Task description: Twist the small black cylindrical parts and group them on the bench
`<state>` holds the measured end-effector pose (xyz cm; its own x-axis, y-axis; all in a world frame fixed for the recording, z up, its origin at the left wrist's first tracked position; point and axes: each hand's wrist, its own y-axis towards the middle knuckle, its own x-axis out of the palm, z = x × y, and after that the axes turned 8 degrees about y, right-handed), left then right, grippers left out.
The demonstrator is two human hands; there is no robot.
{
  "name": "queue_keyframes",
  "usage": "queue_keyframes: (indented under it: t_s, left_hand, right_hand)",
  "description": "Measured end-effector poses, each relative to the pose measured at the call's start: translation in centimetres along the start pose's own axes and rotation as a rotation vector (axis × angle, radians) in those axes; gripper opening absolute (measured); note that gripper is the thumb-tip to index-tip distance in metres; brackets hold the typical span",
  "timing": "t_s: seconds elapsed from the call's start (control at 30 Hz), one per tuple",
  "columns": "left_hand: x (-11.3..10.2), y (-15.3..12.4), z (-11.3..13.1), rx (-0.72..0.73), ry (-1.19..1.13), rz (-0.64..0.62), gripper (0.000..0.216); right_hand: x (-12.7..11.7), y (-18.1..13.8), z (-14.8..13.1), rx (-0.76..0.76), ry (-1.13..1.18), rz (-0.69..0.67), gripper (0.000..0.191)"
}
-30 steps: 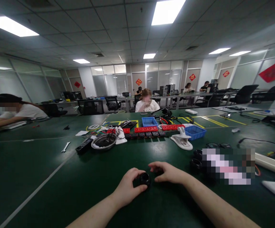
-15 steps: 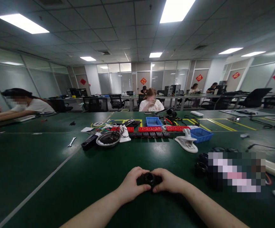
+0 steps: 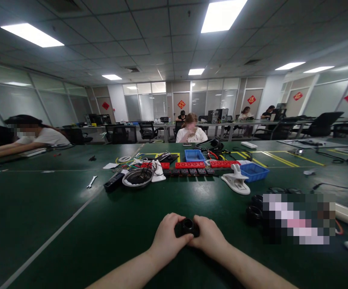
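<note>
A small black part with a round, ring-like opening on top point(image 3: 188, 225) is between my two hands, low over the green table. My left hand point(image 3: 169, 233) wraps its left side, the thumb along the near edge. On the opposite side my right hand point(image 3: 208, 233) has its fingers closed around the part, and its fingertips come close to my left thumb. My fingers cover most of the part's sides, so its exact kind cannot be made out.
Ahead lie a round metal dish point(image 3: 137, 177), a white clip base point(image 3: 236, 180), red strips point(image 3: 189, 164) and blue trays point(image 3: 254, 171). Black rings point(image 3: 254, 214) lie to the right, beside a blurred-out patch. A wrench point(image 3: 92, 182) lies left. Another person point(image 3: 192, 130) sits opposite.
My right hand has shifted slightly left and turned more upright around the black part. My left hand still grips it, its thumb a little farther right.
</note>
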<state>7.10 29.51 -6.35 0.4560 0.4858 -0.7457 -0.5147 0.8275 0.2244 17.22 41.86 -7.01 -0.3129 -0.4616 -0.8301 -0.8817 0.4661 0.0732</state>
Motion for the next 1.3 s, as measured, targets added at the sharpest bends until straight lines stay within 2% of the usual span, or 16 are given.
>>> queue_keyframes:
  t_s: [0.13,0.23,0.4,0.5,0.6,0.9,1.1,1.3]
  left_hand:
    - [0.2,-0.1,0.1,-0.017,0.017,0.032,0.030]
    - [0.2,0.1,0.0,-0.007,-0.018,-0.006,0.029]
    - [-0.2,0.5,-0.6,0.075,-0.061,-0.130,0.037]
    - [-0.4,0.5,-1.0,0.112,-0.074,-0.147,0.047]
    - [-0.6,0.6,-1.1,0.157,-0.086,-0.166,0.045]
    - [-1.4,0.7,-1.0,0.282,-0.108,-0.198,0.041]
    - [-1.2,0.6,-1.0,0.260,-0.118,-0.224,0.042]
    - [-1.2,0.7,-0.9,0.249,-0.112,-0.242,0.040]
  right_hand:
    - [0.3,-0.5,-1.1,-0.008,-0.140,0.093,0.019]
    - [0.2,-0.5,-0.9,-0.047,-0.074,0.096,0.024]
    - [-0.5,0.2,0.7,-0.235,0.231,-0.086,0.046]
    - [-0.9,0.6,1.6,-0.253,0.342,-0.178,0.041]
    - [-1.1,0.9,2.0,-0.238,0.404,-0.214,0.038]
    - [-2.0,0.9,1.9,-0.192,0.422,-0.311,0.035]
    - [-3.1,0.9,1.9,-0.305,0.401,-0.409,0.037]
    - [-2.8,1.3,2.3,-0.309,0.417,-0.428,0.028]
